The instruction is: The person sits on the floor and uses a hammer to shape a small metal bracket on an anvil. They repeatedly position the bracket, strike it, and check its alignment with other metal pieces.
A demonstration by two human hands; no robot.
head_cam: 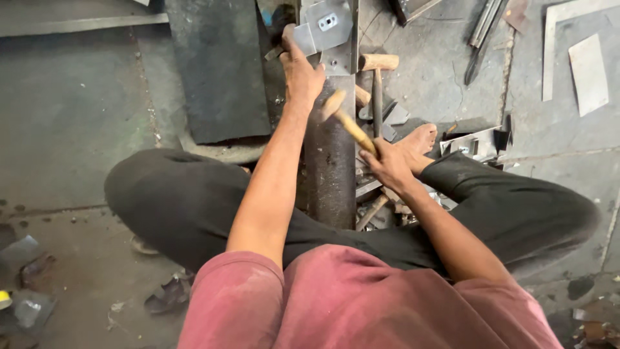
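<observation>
1. Hammer handle (352, 126), the wooden one, is in your right hand (387, 165); the fingers are clenched around its near end, and the handle slants up and to the left from the fist.
2. The far end of this handle is blurred, so I cannot tell the shape of the head; it is above the dark iron bar (330, 161), just beside your left wrist.
3. Your left hand (300, 71) is stretched far forward and lies on a bent sheet-metal piece (326, 26); the fingers grasp its left edge and the thumb points to the right.
4. The sheet-metal piece is grey, has a small slot in its middle, and rests on the far end of the iron bar.
5. The iron bar runs from near to far between your crossed legs in dark trousers (181, 200).
6. A second hammer (378, 81) with a wooden handle lies on the floor just to the right of the bar, near your bare foot (420, 139).
7. More cut metal pieces lie to the right of the foot, and a flat grey plate (588, 71) is at the far right on the concrete floor (71, 116).
8. A dark mat (219, 64) lies to the left of the bar.
</observation>
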